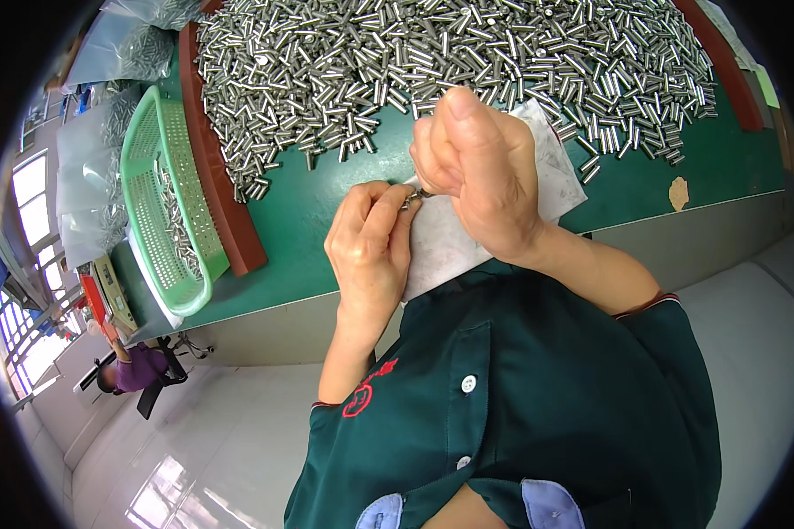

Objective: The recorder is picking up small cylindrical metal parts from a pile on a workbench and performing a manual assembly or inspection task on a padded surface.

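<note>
Green desk (pixel 291 229), pins (pixel 397 53) toward far edge, basket (pixel 139 176) by left edge, left hand (pixel 363 249) pinching metal piece (pixel 408 204), right hand (pixel 490 172) curled, contents hidden

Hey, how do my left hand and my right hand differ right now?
Pose: the left hand has its back up and fingers bent downward; the right hand is a fist, thumb toward the camera.
Hold: the left pinches small metal at its fingertips; anything inside the right is hidden.
Place: the left is by the sheet's left edge, the right farther right.
Both are bare.
</note>
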Tool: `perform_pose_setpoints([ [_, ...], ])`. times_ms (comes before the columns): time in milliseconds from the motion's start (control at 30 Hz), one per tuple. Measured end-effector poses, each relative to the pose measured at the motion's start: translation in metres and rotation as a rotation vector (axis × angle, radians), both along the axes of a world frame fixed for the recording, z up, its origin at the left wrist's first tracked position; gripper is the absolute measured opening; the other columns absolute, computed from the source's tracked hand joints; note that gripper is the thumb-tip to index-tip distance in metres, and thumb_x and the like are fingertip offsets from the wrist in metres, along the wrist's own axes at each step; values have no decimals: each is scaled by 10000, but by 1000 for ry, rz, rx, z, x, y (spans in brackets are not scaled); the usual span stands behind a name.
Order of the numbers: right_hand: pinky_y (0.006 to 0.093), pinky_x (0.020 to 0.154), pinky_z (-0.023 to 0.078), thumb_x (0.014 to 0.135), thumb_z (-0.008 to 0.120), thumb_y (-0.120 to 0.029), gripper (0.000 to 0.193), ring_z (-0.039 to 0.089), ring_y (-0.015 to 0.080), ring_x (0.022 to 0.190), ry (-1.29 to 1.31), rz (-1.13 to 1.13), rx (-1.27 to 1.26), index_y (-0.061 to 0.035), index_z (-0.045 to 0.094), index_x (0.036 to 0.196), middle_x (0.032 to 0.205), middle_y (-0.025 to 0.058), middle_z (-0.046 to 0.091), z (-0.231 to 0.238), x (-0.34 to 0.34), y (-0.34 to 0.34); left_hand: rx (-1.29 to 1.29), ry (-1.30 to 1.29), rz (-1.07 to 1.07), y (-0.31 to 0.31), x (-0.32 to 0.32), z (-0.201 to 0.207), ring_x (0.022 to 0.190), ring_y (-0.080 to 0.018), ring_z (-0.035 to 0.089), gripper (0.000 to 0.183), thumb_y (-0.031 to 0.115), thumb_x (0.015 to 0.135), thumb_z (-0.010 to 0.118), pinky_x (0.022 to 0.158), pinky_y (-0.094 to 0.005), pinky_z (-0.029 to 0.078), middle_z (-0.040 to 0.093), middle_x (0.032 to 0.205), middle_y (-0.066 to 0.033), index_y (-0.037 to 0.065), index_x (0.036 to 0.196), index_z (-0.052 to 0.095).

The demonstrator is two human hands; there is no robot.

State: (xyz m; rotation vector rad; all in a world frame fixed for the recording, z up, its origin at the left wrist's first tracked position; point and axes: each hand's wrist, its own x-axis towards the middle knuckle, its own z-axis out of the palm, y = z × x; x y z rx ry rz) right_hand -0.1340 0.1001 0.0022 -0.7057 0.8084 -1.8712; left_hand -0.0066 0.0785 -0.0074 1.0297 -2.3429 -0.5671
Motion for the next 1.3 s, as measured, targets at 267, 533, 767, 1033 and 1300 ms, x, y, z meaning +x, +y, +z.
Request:
perform_pose_setpoints([
  [267,216,415,231,921,304,-240,394,253,64,446,128,-51,-29,-76,308,563,486,-19,283,-3,3,-1,-46,-12,-21,0,0,0,613,-216,534,162,-80,643,585,539,-272,428,548,747,-93,-24,795,583],
  [533,226,397,240,901,379,-206,361,276,46,460,95,-25,-52,-50,347,577,496,-30,310,0,12,2,-69,-28,-28,1,-1,1,616,-235,523,162,-29,634,630,542,-316,431,515,716,-76,17,784,591],
  [767,211,395,194,913,306,-262,407,214,58,419,-64,-99,-7,-93,285,544,460,-8,288,-4,-1,3,-165,-98,-9,9,-3,4,600,-213,535,137,-21,667,621,527,-280,427,545,744,-83,17,797,598],
  [1033,223,396,206,911,266,-231,391,216,77,411,-87,-88,-58,-98,283,544,449,2,273,0,-2,6,126,141,-11,0,2,16,567,-181,506,131,-32,677,609,507,-278,408,527,722,-80,7,802,602],
  [1300,224,395,205,909,284,-195,383,220,68,422,-94,-56,-46,-82,278,543,461,-5,271,-7,-5,5,-63,-70,-151,-2,5,19,660,-231,525,198,-50,624,579,562,-312,433,511,757,-86,3,814,571],
])
